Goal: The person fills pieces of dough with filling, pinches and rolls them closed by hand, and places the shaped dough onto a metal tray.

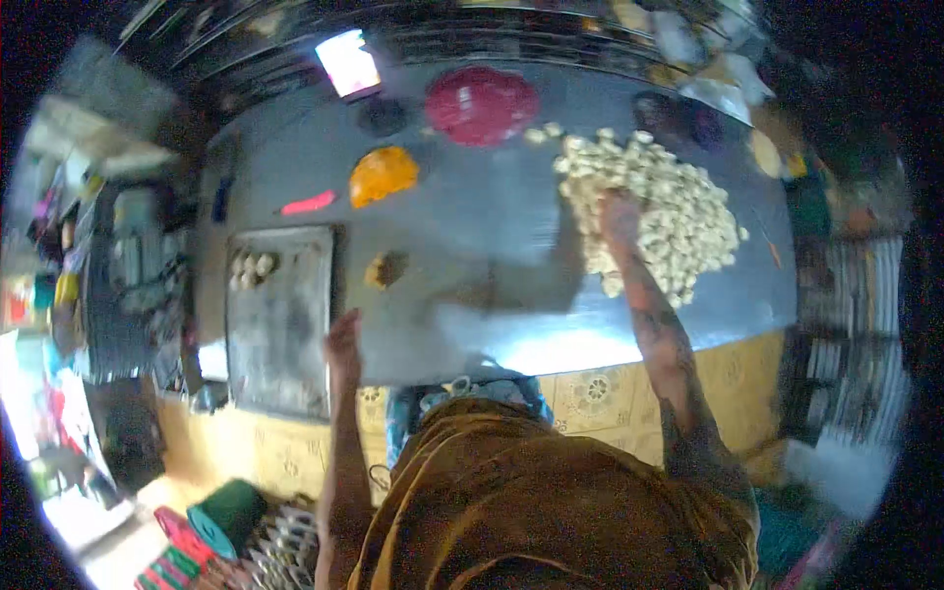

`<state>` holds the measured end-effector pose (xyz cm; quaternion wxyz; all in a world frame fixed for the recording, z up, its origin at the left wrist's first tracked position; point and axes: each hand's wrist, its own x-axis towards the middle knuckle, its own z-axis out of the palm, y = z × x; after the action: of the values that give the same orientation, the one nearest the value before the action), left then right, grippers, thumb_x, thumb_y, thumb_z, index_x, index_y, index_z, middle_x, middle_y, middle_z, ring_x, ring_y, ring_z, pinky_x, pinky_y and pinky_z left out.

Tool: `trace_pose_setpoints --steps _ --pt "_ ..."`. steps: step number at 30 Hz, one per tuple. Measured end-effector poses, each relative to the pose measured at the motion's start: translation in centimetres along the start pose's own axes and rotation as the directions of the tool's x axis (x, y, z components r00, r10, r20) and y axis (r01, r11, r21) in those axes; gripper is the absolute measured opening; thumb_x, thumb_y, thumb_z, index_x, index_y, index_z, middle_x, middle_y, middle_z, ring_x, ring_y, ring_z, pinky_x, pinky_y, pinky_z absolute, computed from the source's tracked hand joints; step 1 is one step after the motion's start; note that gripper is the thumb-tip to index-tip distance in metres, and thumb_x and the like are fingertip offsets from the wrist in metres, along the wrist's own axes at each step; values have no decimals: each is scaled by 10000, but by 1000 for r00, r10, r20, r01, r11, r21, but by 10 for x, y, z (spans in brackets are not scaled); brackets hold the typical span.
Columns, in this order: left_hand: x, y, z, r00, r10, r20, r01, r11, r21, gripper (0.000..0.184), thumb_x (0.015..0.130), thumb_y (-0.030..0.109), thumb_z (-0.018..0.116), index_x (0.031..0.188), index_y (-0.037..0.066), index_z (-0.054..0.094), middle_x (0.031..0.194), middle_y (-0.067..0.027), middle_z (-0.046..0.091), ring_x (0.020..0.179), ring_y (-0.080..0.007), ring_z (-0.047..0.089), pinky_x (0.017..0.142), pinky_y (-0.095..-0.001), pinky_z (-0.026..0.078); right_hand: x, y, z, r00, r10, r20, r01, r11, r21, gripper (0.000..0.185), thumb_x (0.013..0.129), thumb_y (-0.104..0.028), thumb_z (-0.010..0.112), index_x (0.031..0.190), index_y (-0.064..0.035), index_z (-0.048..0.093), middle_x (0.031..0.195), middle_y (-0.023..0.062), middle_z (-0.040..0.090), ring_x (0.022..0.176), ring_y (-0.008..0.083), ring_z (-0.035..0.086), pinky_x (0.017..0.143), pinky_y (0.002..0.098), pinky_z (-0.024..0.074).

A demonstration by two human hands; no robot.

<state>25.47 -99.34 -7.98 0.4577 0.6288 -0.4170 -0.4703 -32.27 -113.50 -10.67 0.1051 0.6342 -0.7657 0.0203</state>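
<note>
My right hand point(619, 214) reaches into a wide heap of small pale dough balls point(688, 211) on the right of the metal-topped table point(472, 236). Its fingers are blurred against the heap. By the right edge of a dark baking tray point(280, 324), my left hand point(343, 339) is held with its fingers curled in; whatever may be in them is hidden. A few dough balls point(253, 267) sit in the tray's upper left corner. Right of the tray lies a small yellowish lump point(382, 271), its kind unclear.
An orange mound or cloth point(383, 175) and a pink-handled tool point(309, 204) lie left of centre. A magenta basin or lid point(482, 105) stands at the back, beside a dark round thing point(382, 116) and a bright screen point(347, 63). Stacked trays point(855, 295) stand at the right.
</note>
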Motion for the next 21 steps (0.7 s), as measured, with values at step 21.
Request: trace_pose_setpoints --steps 21 --pt "-18 4 -99 938 -292 186 328 922 -207 218 900 57 641 1092 -44 625 956 -78 685 836 -134 649 746 -272 522 -58 -383 -53 770 -638 -5 415 496 763 186 893 -137 592 1008 -33 694 1048 134 588 1019 330 576 856 417 493"
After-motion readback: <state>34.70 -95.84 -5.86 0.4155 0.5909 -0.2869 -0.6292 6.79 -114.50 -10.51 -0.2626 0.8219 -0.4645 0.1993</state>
